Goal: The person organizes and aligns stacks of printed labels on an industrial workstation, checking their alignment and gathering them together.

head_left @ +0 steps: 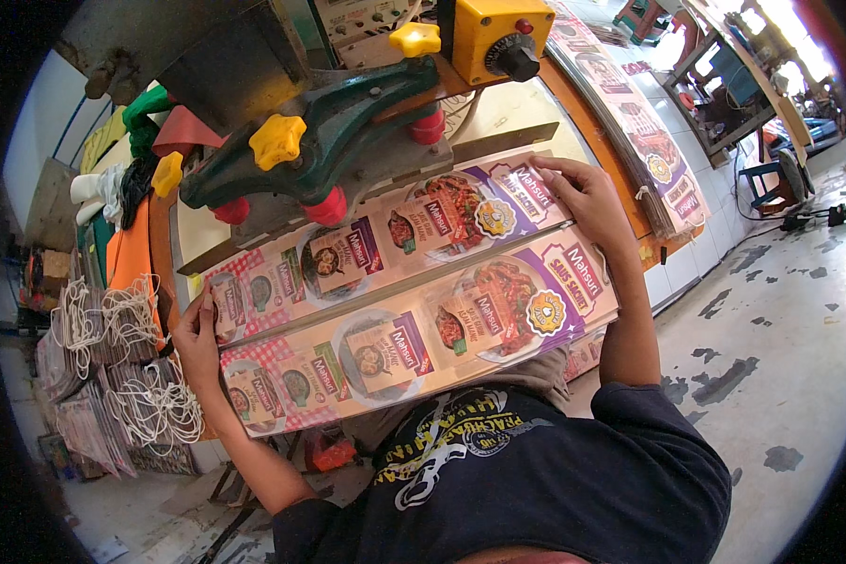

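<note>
I hold a long printed cardboard sheet (414, 324) with food pictures, purple labels and red checks across a machine's table. My left hand (195, 336) grips its left end. My right hand (587, 197) lies flat on its right end, fingers spread over the upper strip. The sheet's far edge sits under a dark green press arm (320, 141) with yellow knobs (277, 141) and red feet (327, 205).
A yellow control box (493, 38) with a black dial stands behind the press. A stack of printed sheets (644, 132) lies on the right of the table. Bundles of white cord handles (127, 362) hang at the left. Stained concrete floor (771, 338) spreads to the right.
</note>
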A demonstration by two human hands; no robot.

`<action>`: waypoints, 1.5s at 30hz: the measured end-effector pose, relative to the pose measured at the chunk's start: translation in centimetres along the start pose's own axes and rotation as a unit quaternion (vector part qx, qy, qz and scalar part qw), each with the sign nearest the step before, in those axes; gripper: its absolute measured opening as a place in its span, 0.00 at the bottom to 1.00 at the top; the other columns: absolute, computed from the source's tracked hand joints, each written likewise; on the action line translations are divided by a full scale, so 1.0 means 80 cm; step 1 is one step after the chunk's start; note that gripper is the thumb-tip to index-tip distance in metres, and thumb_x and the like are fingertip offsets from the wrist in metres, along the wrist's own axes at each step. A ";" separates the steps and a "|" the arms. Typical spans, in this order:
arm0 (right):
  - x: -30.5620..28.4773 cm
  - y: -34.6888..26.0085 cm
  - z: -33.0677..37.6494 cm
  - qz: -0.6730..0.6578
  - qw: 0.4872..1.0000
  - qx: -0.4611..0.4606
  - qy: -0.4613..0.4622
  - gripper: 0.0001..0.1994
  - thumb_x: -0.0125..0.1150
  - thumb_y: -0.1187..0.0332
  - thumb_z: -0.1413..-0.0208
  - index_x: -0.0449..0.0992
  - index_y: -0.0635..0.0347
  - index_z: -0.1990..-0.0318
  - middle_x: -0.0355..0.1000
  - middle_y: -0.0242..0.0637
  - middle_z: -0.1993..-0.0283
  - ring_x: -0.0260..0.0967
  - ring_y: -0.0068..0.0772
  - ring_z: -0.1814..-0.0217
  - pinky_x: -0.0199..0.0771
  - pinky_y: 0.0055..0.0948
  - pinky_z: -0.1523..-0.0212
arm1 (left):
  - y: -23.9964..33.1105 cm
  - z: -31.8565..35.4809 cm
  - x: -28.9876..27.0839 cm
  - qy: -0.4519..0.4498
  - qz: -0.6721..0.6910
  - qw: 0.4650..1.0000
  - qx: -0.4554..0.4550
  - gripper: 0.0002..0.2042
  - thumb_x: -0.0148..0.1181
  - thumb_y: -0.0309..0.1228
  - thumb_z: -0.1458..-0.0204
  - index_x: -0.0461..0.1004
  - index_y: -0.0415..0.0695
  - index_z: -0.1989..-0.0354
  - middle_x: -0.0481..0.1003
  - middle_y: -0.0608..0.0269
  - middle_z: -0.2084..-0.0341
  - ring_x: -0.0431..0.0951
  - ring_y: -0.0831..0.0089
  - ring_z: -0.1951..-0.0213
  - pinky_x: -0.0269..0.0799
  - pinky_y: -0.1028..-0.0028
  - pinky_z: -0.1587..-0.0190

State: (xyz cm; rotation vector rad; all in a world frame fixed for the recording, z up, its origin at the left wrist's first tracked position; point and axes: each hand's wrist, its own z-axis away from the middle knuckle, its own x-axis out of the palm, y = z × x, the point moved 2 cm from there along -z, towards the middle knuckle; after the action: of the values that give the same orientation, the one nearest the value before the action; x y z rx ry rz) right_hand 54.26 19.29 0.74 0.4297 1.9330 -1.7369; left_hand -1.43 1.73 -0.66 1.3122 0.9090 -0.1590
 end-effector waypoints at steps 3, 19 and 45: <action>0.001 0.004 0.000 -0.008 1.000 -0.011 0.005 0.15 0.59 0.62 0.36 0.81 0.56 0.46 0.80 0.41 0.66 0.70 0.24 0.69 0.72 0.29 0.60 | 0.002 0.000 0.001 0.006 -0.009 1.000 -0.003 0.17 0.54 0.35 0.33 0.77 0.41 0.41 0.79 0.66 0.67 0.68 0.86 0.70 0.65 0.80 0.70; -0.001 -0.001 0.001 -0.004 1.000 -0.005 -0.014 0.16 0.60 0.62 0.35 0.80 0.61 0.45 0.82 0.39 0.58 0.74 0.19 0.61 0.74 0.24 0.55 | -0.013 -0.004 -0.001 -0.001 0.006 1.000 -0.004 0.17 0.54 0.33 0.33 0.76 0.40 0.40 0.80 0.61 0.58 0.74 0.82 0.62 0.71 0.78 0.58; 0.003 0.006 -0.002 -0.030 0.999 -0.020 -0.030 0.17 0.57 0.66 0.36 0.79 0.67 0.45 0.81 0.40 0.54 0.74 0.23 0.54 0.73 0.26 0.49 | -0.009 0.000 -0.007 0.068 -0.073 0.987 0.124 0.15 0.58 0.35 0.37 0.80 0.42 0.46 0.79 0.62 0.75 0.72 0.82 0.75 0.69 0.76 0.71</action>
State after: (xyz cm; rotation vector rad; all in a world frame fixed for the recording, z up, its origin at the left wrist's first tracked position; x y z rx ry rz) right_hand 54.31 19.51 0.26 0.3046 1.9522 -1.7259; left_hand -2.21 1.33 -0.84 1.4990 1.1298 -0.3088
